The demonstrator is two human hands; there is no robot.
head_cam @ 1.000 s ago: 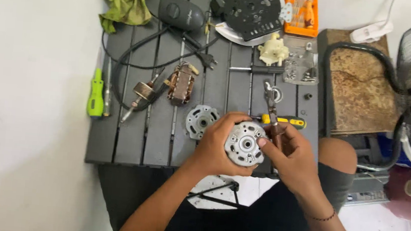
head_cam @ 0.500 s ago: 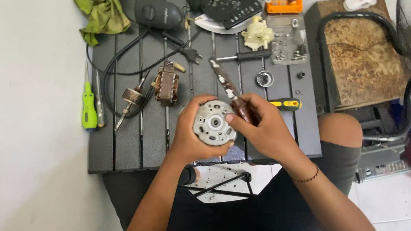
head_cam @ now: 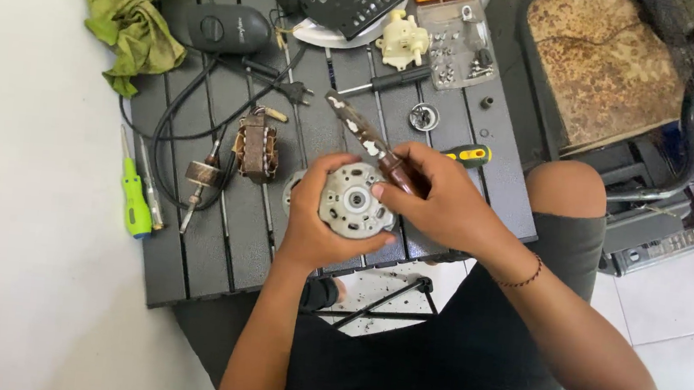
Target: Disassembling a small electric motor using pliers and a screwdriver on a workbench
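two hands, one motor housing, three screwdrivers, one rag

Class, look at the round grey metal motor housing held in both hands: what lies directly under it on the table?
Under the round grey metal motor housing, a second round metal plate shows at its left edge on the dark slatted table. The rest is covered by the housing and left hand.

Place: we take it for a home repair corner.
Bench: our low slatted table on white tiles.
Signs: screwdriver, coil, cable, screws bag, rag.
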